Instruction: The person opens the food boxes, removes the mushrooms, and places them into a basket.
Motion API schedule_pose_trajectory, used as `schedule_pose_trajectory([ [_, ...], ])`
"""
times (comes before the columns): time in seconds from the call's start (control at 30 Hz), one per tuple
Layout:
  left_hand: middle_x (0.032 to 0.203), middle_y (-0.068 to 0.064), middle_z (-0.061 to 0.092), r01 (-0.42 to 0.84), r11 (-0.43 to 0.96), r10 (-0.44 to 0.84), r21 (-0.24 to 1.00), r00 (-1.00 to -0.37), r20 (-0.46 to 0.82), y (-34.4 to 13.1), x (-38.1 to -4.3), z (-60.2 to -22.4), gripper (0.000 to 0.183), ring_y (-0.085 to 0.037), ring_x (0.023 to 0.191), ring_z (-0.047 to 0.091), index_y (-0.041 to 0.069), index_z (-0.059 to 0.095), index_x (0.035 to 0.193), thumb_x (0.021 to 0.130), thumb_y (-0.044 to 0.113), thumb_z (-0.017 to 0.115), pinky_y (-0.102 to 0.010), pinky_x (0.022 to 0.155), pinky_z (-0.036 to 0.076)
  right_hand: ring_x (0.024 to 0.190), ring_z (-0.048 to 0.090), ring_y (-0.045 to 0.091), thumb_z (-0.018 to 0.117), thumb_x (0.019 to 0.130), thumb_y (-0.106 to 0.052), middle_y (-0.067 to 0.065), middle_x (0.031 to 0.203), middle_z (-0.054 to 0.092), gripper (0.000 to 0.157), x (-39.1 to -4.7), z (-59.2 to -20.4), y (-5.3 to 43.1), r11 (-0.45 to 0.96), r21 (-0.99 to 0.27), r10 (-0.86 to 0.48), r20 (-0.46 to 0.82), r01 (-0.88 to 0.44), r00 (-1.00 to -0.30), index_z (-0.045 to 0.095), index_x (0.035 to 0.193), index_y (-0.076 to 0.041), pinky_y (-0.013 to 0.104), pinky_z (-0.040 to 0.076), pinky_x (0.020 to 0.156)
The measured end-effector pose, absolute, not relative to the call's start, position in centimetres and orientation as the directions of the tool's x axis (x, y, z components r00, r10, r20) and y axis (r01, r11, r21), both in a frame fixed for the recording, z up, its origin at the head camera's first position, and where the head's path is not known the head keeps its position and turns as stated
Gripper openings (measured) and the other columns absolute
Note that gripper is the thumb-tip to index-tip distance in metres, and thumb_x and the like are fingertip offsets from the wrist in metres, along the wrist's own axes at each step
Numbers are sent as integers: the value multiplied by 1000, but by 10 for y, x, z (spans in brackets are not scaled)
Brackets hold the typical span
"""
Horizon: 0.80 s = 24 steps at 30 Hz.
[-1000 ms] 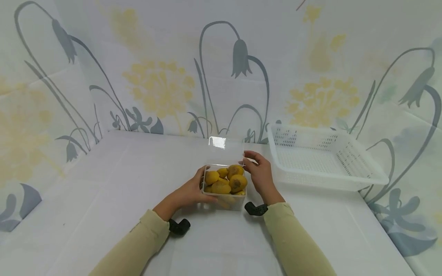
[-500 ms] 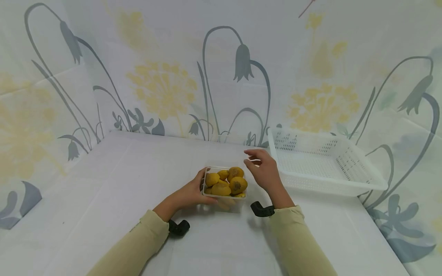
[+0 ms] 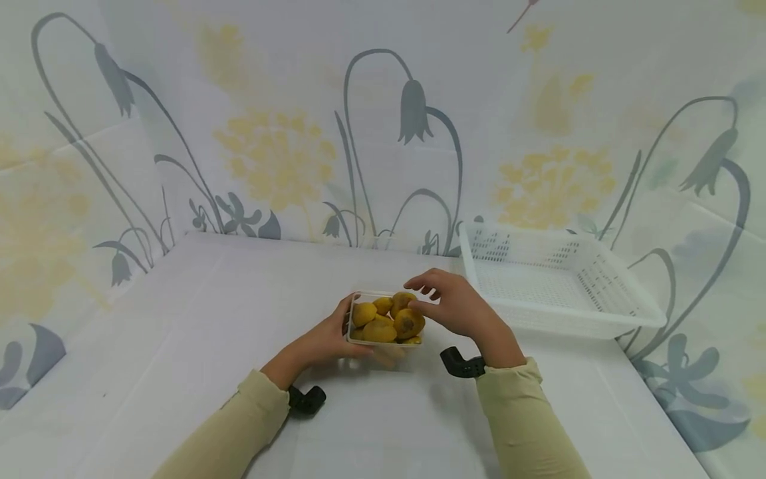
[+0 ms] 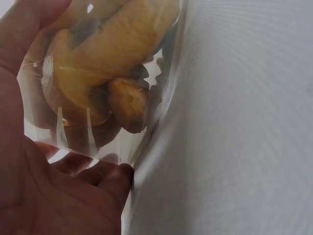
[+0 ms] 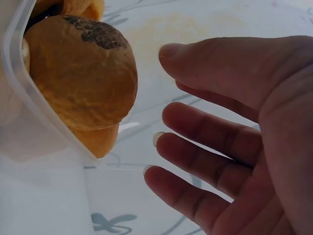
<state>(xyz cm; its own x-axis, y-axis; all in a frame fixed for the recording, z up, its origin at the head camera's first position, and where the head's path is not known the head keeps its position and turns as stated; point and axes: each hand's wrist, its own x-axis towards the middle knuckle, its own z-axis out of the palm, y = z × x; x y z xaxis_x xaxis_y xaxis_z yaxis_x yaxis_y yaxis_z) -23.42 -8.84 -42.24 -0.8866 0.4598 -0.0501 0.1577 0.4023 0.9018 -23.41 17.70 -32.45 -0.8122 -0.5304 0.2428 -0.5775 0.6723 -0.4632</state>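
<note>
A clear plastic box stands on the white-covered table, filled with several yellow-brown mushrooms. My left hand grips it from the left, thumb along the front and fingers round the far side. Through the clear wall, the left wrist view shows a mushroom's thick stem and cap. My right hand hovers at the box's right edge with fingers loosely bent. In the right wrist view a gap separates its fingertips from a round mushroom cap with a dark patch. The box's transparent lid is hard to make out behind it.
A white perforated plastic basket sits at the back right, close beyond my right hand. Behind the table hangs a white cloth with grey and yellow flowers.
My right hand has let go of the clear lid, drawn away to the right, then come back left toward the mushrooms. My left hand keeps its grip on the box.
</note>
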Motion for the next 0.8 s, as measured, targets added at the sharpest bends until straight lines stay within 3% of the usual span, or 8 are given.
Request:
schedule_pose_trajectory([
  [0.2,161,-7,21,170,391,470,905,-882,-38,-90,-233,-425,117,-28,148,23,21,3,156,74,40,84,-49,119,25,102,60,18,73,87,-27,-4,115,66,28,-228,-321,172,652,-479,-591,165,-588,-790,69,114,-18,39,52,84],
  [0.53,160,-8,22,172,418,451,892,-892,-40,-89,-232,-426,118,-27,148,25,21,3,157,73,41,84,-48,118,26,111,58,15,76,83,-19,-7,116,63,23,-220,-320,163,672,-445,-625,88,-592,-775,71,106,-22,37,49,94],
  [0.8,160,-7,23,174,403,452,898,-892,-31,-88,-233,-425,117,-26,147,25,23,4,157,73,38,85,-49,118,26,109,57,16,76,83,-16,-6,115,65,23,-221,-325,159,696,-395,-637,47,-600,-770,73,105,-23,37,49,94],
])
